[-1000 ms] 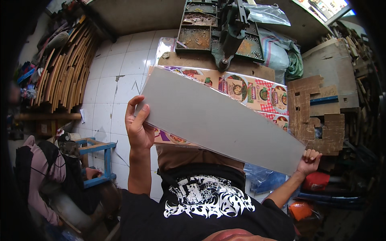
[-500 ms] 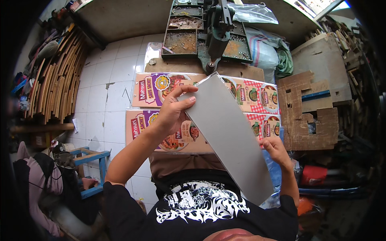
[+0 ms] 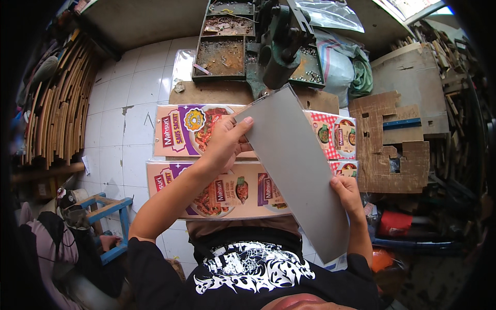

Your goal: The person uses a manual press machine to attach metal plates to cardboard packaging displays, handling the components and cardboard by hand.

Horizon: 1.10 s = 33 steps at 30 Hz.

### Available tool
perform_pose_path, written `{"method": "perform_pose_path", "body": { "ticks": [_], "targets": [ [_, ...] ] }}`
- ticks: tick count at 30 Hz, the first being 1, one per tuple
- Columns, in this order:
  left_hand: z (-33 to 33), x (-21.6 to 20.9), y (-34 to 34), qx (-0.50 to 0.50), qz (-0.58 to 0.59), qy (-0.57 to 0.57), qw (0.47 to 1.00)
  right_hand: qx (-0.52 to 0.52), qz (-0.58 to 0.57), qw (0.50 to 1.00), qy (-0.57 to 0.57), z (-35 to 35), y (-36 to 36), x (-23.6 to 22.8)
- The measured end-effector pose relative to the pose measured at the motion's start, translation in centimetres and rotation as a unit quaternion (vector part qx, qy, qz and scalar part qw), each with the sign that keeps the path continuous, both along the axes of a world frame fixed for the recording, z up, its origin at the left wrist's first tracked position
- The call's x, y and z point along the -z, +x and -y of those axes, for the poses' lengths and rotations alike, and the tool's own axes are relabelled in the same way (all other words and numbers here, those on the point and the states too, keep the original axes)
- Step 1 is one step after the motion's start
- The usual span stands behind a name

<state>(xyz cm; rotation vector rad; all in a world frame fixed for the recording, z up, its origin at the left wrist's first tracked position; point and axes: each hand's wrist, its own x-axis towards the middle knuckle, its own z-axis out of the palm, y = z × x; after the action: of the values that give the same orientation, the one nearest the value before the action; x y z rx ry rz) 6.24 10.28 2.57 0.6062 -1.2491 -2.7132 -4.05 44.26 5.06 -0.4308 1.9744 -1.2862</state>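
A long grey panel (image 3: 297, 170) slants across the middle, its plain side up. My left hand (image 3: 226, 140) grips its left edge near the far end, thumb on top and fingers beneath. Lower down, my right hand (image 3: 348, 194) pinches the right edge with the thumb on the face. The panel's far corner is at the foot of a dark green hand press (image 3: 279, 59); whether it touches the press I cannot tell. Beneath the panel lie two printed food signs, an upper one (image 3: 173, 147) and a lower one (image 3: 243, 206), both partly covered.
Divided metal trays (image 3: 222, 54) of small metal pieces flank the press. A white sack (image 3: 333, 67) stands behind at right, beside cut brown boards (image 3: 395, 170). Wooden strips (image 3: 62, 98) lean at far left, above a blue stool frame (image 3: 111, 225).
The panel's far end has shifted slightly right relative to the press, and my left hand has slid a little down its edge. The view has moved, and more of the lower sign shows.
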Motion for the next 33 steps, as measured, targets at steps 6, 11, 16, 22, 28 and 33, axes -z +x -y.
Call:
{"method": "perform_pose_path", "body": {
  "ticks": [6, 11, 16, 22, 28, 33],
  "targets": [
    [0.5, 0.5, 0.1, 0.014, 0.007, -0.059, 0.998, -0.021, 0.017, 1.0, 0.015, 0.7, -1.5, 0.3],
    [0.7, 0.7, 0.1, -0.003, 0.007, -0.062, 0.998, -0.015, 0.032, 0.998, 0.047, 1.5, -1.5, 0.1],
    [0.7, 0.9, 0.1, -0.001, 0.009, -0.05, 0.999, -0.023, 0.027, 0.997, 0.068, 1.5, -1.8, 0.0],
    [0.7, 0.9, 0.0, -0.005, 0.021, -0.057, 0.998, -0.009, 0.017, 0.997, 0.076, 1.6, -1.8, 0.4],
    [0.9, 0.9, 0.0, 0.004, 0.012, -0.05, 0.999, 0.002, 0.028, 0.998, 0.06, 1.4, -2.1, 0.8],
    [0.8, 1.0, -0.1, 0.002, 0.005, -0.042, 0.999, 0.031, 0.042, 0.997, 0.058, 1.9, -1.8, 0.5]
  ]
}}
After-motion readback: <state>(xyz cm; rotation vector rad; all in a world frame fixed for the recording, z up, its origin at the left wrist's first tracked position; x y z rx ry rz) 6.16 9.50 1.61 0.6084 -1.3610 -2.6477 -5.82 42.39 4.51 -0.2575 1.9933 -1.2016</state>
